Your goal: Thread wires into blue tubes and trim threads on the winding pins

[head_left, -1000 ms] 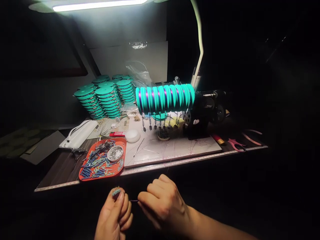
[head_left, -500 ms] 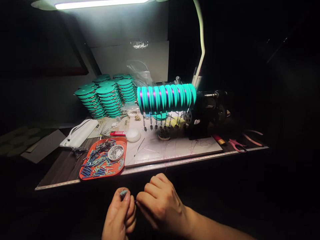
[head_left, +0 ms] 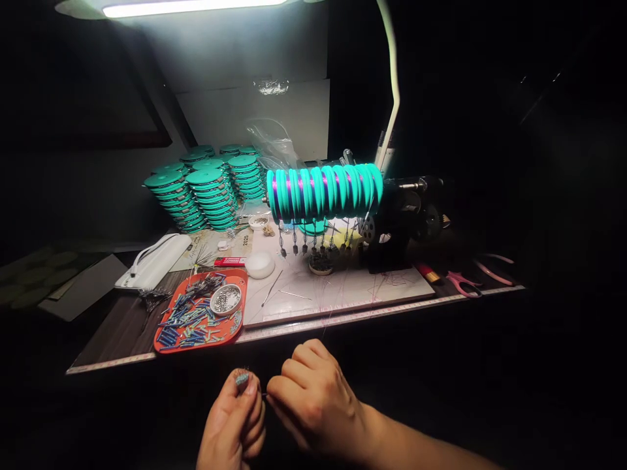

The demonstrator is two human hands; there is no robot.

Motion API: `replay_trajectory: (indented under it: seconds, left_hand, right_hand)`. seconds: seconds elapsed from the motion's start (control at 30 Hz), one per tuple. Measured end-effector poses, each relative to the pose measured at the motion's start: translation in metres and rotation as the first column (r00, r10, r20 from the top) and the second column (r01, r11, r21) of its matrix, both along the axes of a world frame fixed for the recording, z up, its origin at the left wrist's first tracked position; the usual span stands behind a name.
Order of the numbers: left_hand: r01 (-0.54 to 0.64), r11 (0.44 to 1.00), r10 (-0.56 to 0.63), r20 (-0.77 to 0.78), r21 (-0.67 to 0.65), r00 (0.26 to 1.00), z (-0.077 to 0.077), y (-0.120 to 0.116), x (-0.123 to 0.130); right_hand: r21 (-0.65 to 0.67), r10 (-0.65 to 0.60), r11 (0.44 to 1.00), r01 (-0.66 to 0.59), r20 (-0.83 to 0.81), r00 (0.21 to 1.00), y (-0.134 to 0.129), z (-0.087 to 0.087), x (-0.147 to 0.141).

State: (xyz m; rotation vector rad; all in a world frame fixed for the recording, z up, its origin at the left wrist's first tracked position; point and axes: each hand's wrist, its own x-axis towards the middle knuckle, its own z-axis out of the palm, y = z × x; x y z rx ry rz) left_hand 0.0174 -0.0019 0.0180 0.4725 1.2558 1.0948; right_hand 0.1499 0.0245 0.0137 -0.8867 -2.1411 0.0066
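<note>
In front of the table edge my left hand (head_left: 235, 418) is closed in a pinch, thumb against the curled fingers. A small pale blue-green ribbed piece (head_left: 241, 378) shows at its thumb tip. Close beside it, my right hand (head_left: 313, 398) is closed, knuckles up, its fingertips hidden. A thin dark strand (head_left: 264, 394) bridges the small gap between the hands; I cannot tell if it is wire or line. Beyond them, turquoise spools (head_left: 323, 190) wound with purple line sit on a horizontal shaft, with several small weighted pieces (head_left: 313, 245) hanging below.
An orange tray (head_left: 161, 339) holds blue and pale small tubes and a white bowl (head_left: 226, 287) of tiny silvery parts. Stacked turquoise spools (head_left: 206, 189) stand behind. Pink scissors (head_left: 463, 284) lie at right, near a black machine (head_left: 392, 228). A lamp (head_left: 196, 8) hangs overhead.
Almost nothing differs. My left hand has shifted very slightly, and the whole view has moved a few pixels; both hands keep their closed grip.
</note>
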Motion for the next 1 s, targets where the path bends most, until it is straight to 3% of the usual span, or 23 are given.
replay_trajectory:
  seconds: [0.4,0.53,0.63,0.7,0.8,0.9,1.0]
  left_hand:
    - [-0.054,0.997,0.058,-0.077,0.048,0.995,0.008,-0.004,0.007]
    - [-0.018,0.99,0.058,-0.288,0.138,0.956,0.006,0.0,-0.002]
    - [0.022,0.986,0.045,-0.39,0.165,0.92,0.002,0.002,-0.01]
    - [0.034,0.985,0.031,-0.369,0.169,0.929,0.0,0.002,-0.012]
    - [0.039,0.984,0.018,-0.315,0.174,0.949,0.001,0.0,-0.008]
    - [-0.078,0.974,0.136,-0.275,0.214,0.952,0.011,-0.001,-0.001]
    - [-0.23,0.954,0.249,-0.083,0.191,0.965,0.028,0.004,0.0]
  right_hand:
    - [-0.083,-0.133,0.988,0.133,0.008,0.991,0.001,0.001,0.0]
    - [-0.1,-0.123,0.987,0.122,-0.005,0.992,0.001,0.001,0.002]
    - [-0.138,-0.052,0.989,0.045,-0.044,0.998,0.001,0.003,0.003]
    - [-0.136,-0.008,0.991,0.002,-0.042,0.999,0.001,0.003,0.002]
    - [-0.036,-0.037,0.999,0.037,0.004,0.999,0.001,0.001,-0.001]
    - [0.063,-0.012,0.998,0.007,0.082,0.997,0.0,-0.004,-0.003]
    - [0.125,0.103,0.985,-0.12,0.139,0.985,-0.001,-0.005,-0.001]
